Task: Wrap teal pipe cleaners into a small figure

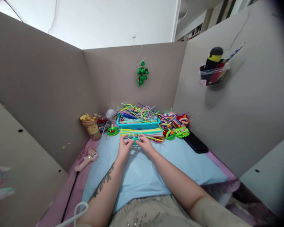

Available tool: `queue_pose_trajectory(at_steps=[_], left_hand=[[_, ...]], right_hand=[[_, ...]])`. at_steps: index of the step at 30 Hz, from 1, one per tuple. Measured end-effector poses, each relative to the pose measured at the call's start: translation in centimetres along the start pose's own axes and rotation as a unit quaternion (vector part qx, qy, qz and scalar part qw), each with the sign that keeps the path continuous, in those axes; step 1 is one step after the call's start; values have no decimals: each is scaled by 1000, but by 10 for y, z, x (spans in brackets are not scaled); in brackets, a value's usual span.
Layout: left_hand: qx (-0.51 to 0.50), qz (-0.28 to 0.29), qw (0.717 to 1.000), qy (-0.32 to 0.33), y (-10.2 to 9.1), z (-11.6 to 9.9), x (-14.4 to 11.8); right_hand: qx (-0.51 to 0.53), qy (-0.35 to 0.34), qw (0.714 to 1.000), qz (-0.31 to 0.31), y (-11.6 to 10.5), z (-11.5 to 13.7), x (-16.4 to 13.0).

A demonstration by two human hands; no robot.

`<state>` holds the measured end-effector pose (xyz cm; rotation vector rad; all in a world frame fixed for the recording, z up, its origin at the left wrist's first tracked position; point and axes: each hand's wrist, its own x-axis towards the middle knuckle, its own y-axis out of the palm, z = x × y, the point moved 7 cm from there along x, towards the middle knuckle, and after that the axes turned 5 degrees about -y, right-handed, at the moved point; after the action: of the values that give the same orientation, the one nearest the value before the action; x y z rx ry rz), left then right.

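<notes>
Teal pipe cleaner, pinched between both hands

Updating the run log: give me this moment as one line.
left hand: pinching teal pipe-cleaner piece | right hand: pinching same piece | surface: blue sheet | behind: blue tray of pipe cleaners

The teal pipe cleaner is mostly hidden between the left hand and right hand, its shape too small to tell. At the lower left edge, a pastel object (blurred) is cut off. The holder's contents, upper right, stay unclear.
</notes>
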<state>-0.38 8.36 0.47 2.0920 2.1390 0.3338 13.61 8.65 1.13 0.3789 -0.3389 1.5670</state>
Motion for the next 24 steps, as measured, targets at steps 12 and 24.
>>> queue_pose_trajectory(at_steps=[12,24], left_hand=[[-1,-9,1000,14,0,-4,0],[-2,-11,1000,3,-2,2,3]], right_hand=[[-23,-13,1000,-9,-2,-7,1],[-17,6,1000,-18,-1,-8,-1]])
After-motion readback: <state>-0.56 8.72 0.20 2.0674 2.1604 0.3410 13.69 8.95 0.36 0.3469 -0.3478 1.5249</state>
